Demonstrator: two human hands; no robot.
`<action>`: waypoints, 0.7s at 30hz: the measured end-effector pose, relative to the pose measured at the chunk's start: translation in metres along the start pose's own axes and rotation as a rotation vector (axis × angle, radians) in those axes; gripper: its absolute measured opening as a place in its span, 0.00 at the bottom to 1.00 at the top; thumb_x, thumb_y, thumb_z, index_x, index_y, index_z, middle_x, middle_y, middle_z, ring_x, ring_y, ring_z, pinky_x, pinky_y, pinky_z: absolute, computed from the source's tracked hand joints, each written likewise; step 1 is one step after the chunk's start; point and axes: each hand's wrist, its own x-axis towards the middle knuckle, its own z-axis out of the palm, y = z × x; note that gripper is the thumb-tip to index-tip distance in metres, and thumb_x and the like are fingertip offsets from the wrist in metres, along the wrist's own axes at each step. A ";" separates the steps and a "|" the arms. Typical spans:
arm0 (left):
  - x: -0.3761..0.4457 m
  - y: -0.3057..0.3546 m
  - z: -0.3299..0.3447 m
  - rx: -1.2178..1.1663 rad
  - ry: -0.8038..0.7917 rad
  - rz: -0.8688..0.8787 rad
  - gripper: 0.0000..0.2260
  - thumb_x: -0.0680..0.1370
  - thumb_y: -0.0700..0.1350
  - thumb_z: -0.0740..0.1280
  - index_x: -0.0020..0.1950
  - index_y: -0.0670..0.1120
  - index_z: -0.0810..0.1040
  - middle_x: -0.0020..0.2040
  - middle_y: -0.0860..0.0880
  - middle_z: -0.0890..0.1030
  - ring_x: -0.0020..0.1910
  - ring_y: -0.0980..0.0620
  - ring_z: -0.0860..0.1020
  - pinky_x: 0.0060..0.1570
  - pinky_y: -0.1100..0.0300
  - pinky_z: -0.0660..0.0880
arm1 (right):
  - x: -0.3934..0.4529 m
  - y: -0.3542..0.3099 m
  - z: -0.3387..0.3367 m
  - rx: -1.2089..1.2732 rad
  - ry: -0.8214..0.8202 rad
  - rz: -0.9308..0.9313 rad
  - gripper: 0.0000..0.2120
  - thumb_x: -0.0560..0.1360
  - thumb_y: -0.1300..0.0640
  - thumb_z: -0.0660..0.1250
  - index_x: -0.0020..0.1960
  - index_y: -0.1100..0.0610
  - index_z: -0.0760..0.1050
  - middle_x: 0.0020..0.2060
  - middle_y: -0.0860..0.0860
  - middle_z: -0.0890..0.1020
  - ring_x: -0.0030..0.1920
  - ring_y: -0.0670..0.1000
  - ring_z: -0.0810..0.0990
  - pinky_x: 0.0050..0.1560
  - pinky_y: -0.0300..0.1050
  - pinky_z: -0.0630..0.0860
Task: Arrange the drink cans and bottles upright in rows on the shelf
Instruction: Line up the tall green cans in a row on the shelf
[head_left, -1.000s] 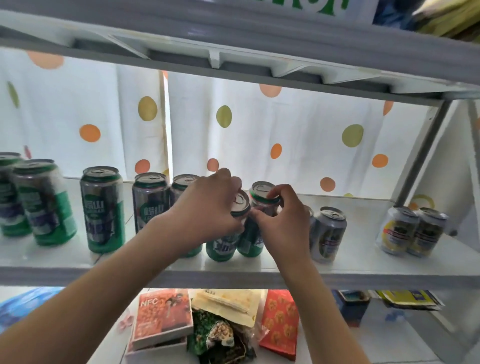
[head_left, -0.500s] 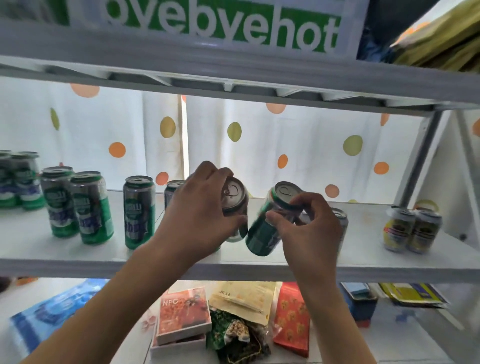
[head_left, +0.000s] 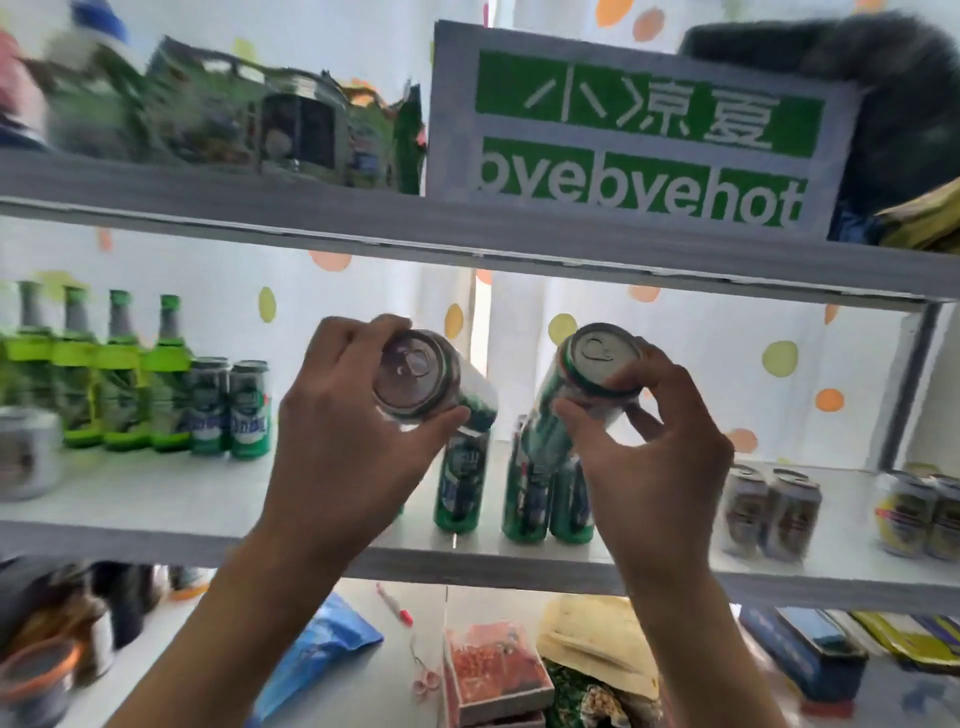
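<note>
Left hand (head_left: 332, 457) clamps a green can (head_left: 421, 382) by its top end; right hand (head_left: 649, 457) clamps a second green can (head_left: 587, 374) the same way. Both cans are tilted, lids toward the camera, raised above the white shelf (head_left: 208, 519). Upright green cans (head_left: 462, 478) stand below them; green bottles (head_left: 122, 374) line the left; dark-labelled cans (head_left: 769, 514) stand at right. Can labels are too blurred to read. A white-and-green box (head_left: 639, 135) on the shelf above reads "小凉夏" and "byebyehot".
</note>
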 end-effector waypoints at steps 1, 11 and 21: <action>0.003 -0.009 -0.015 0.004 0.029 -0.009 0.31 0.62 0.47 0.81 0.62 0.44 0.76 0.53 0.51 0.72 0.52 0.55 0.74 0.50 0.57 0.79 | -0.003 -0.011 0.015 0.033 0.013 -0.001 0.19 0.65 0.61 0.81 0.49 0.52 0.76 0.58 0.46 0.82 0.59 0.43 0.80 0.56 0.44 0.81; -0.018 -0.101 -0.152 0.151 0.298 -0.107 0.30 0.62 0.48 0.81 0.61 0.42 0.76 0.55 0.49 0.72 0.53 0.55 0.72 0.56 0.64 0.74 | -0.067 -0.098 0.165 0.306 0.010 -0.041 0.18 0.65 0.64 0.80 0.48 0.54 0.76 0.59 0.48 0.81 0.61 0.45 0.79 0.57 0.51 0.81; -0.036 -0.182 -0.218 0.164 0.407 -0.156 0.30 0.65 0.50 0.79 0.62 0.41 0.75 0.56 0.48 0.70 0.55 0.51 0.73 0.52 0.46 0.78 | -0.117 -0.111 0.277 0.452 -0.078 -0.038 0.18 0.67 0.62 0.80 0.49 0.52 0.74 0.63 0.54 0.80 0.65 0.55 0.78 0.54 0.58 0.81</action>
